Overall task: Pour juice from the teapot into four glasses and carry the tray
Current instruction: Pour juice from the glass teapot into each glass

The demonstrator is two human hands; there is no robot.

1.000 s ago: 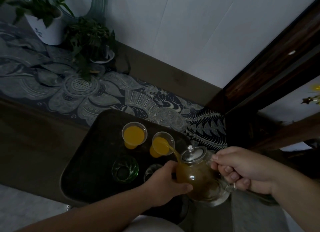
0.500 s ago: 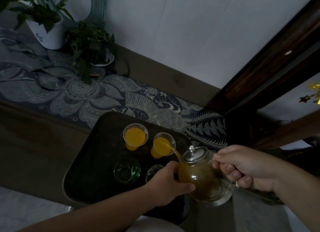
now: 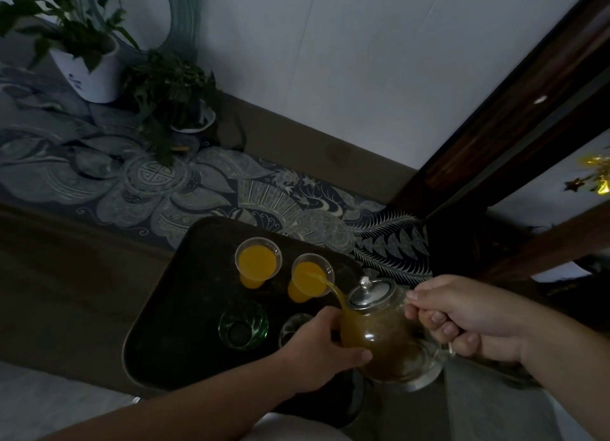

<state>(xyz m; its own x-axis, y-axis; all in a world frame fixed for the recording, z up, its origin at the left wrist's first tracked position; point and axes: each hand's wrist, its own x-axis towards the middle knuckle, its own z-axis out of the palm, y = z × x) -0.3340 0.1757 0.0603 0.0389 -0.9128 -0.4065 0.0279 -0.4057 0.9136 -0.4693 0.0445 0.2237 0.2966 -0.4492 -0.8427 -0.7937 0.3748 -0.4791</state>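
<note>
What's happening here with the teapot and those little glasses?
A person is pouring orange juice from a glass teapot into glasses on a dark tray. The right hand grips the handle, while the left hand steadies the pot's body. The far-left glass is full, and the stream is running into the second glass. The green glass and the clear glass nearer the person hold no juice yet.

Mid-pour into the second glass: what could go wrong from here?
The second glass already looks nearly full while the stream from the teapot runs, so it may overflow onto the tray. The left hand supports the teapot directly above the clear empty glass and might knock it.
</note>
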